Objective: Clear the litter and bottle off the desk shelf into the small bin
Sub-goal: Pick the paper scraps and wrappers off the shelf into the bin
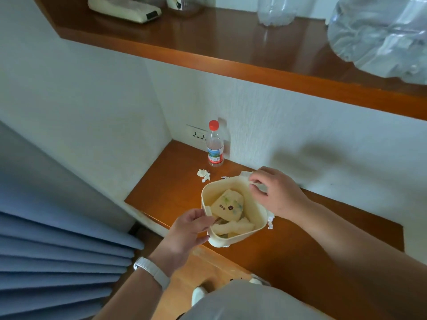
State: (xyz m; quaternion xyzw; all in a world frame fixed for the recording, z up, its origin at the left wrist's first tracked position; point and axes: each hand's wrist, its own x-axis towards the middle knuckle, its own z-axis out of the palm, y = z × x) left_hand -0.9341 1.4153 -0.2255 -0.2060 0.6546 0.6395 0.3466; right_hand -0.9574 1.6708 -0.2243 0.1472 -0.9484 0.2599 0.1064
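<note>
My left hand [187,234] grips the near rim of a small cream bin [258,215], held tilted over the wooden desk shelf [171,181]. Inside the bin lie a tissue pack and crumpled paper. At the bin's far rim my right hand [275,192] pinches a white paper scrap [260,187]. More white scraps [203,174] lie on the shelf left of the bin, and others [270,221] peek out at its right side. A clear plastic bottle [215,147] with a red cap stands upright against the wall behind.
A wall socket [196,134] sits left of the bottle. An upper wooden shelf [231,54] overhangs, holding large clear bottles [379,35] and a cream case [124,9]. Blue curtain folds [57,257] hang at the left.
</note>
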